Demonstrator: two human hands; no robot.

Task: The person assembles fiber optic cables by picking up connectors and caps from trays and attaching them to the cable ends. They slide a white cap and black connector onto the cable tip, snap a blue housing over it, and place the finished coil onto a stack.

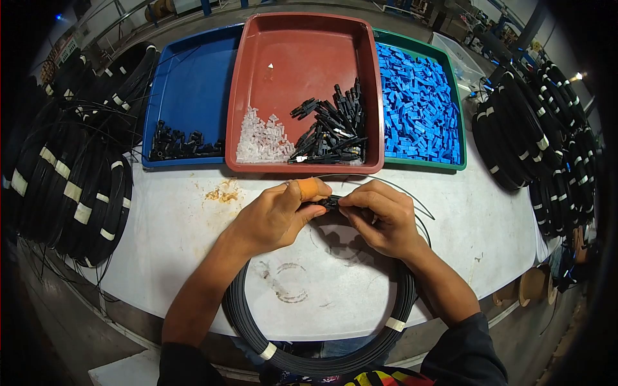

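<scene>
My left hand, with orange tape round one finger, pinches a small black connector between thumb and fingers. From the other side my right hand grips the same piece with thumb and forefinger, and the fingertips hide much of it. Below both hands lies a coil of black cable, bound with white tape and overhanging the table's near edge. A loose cable end arcs out behind my right hand.
Beyond my hands stand a blue tray with black parts, a red tray with clear pieces and black connectors, and a green tray of blue clips. Cable coils are stacked left, more coils right. Yellowish crumbs dot the white table.
</scene>
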